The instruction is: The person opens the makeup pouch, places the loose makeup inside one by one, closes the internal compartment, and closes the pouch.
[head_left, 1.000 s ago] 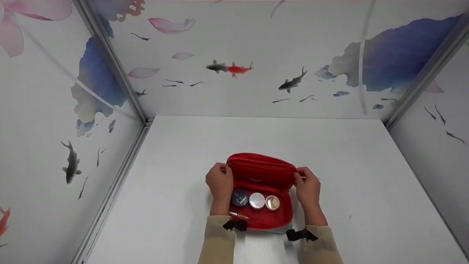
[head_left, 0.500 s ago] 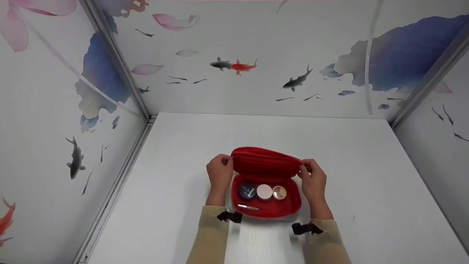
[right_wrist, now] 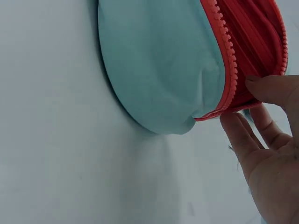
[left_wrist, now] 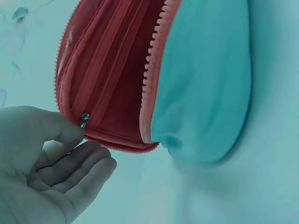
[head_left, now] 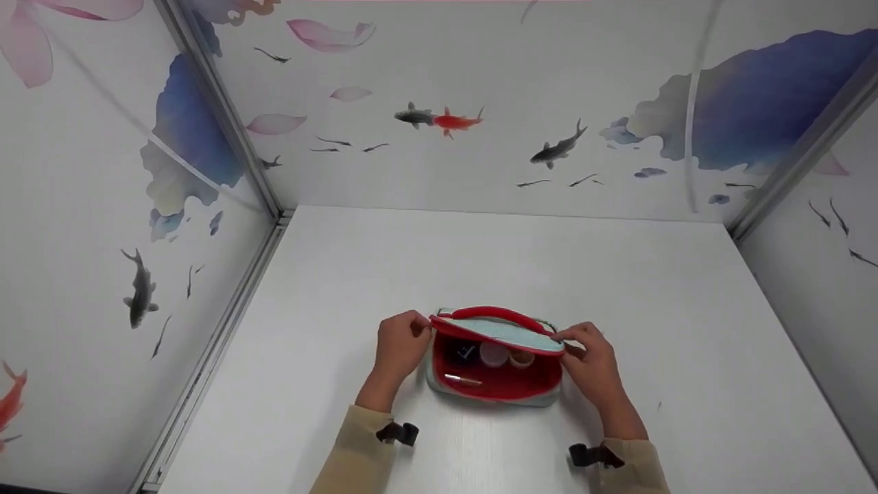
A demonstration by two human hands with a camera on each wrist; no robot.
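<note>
A pale teal cosmetic bag (head_left: 542, 399) with red lining and a red carry handle (head_left: 499, 313) lies on the table. Its lid (head_left: 511, 333) is tilted forward, half over the inside. At the lid's left corner, my left hand (head_left: 400, 346) pinches the edge between thumb and fingers, near a small metal zip pull (left_wrist: 84, 116). The opposite corner is pinched by my right hand (head_left: 591, 357). Within the bag, a dark round compact (head_left: 465, 351), a whitish round case (head_left: 494, 355) and a beige round palette (head_left: 522, 359) sit in a row, partly shaded by the lid. A lipstick-like tube (head_left: 463, 379) lies before them.
The white tabletop (head_left: 357, 261) is bordered by printed walls with fish and petals, joined by grey metal rails (head_left: 257, 178). Black wrist mounts (head_left: 398, 433) sit on both sleeves.
Both hands have brought the lid forward and down from upright, so its teal outside and handle now show. The round items have become shaded and partly covered.
</note>
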